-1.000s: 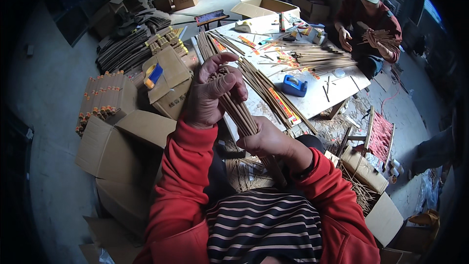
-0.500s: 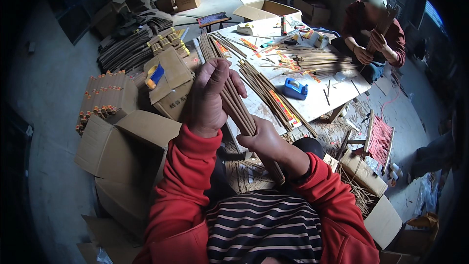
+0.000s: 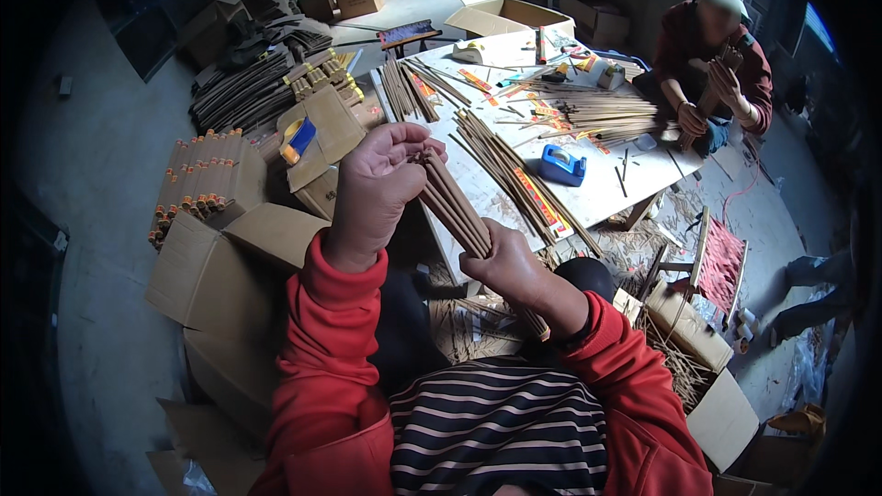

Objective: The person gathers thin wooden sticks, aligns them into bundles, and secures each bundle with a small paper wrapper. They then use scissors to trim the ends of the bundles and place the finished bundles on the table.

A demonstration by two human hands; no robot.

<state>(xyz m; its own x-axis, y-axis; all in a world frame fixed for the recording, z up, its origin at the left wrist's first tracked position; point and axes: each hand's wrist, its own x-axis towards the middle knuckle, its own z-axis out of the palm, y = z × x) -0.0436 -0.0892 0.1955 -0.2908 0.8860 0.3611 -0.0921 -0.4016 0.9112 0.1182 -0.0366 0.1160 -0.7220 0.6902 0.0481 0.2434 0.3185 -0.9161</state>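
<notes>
A bundle of thin brown sticks slants in front of me, its lower end toward my lap. My right hand is wrapped firmly round the middle of it. At the upper end my left hand has its fingers and thumb curled about the stick tips, and part of its palm shows. Beyond the bundle is a white table. Loose brown sticks lie on it, along with red and yellow printed strips and a blue tape dispenser.
Another person sits at the table's far right, holding sticks. Open cardboard boxes stand at my left; a box of stick scraps is at my right. Banded bundles are stacked left. A small red-seated stool stands right.
My left hand has moved down and left, and its fingers have opened somewhat around the bundle's upper end. My right hand keeps its grip. The other person's sticks are lower.
</notes>
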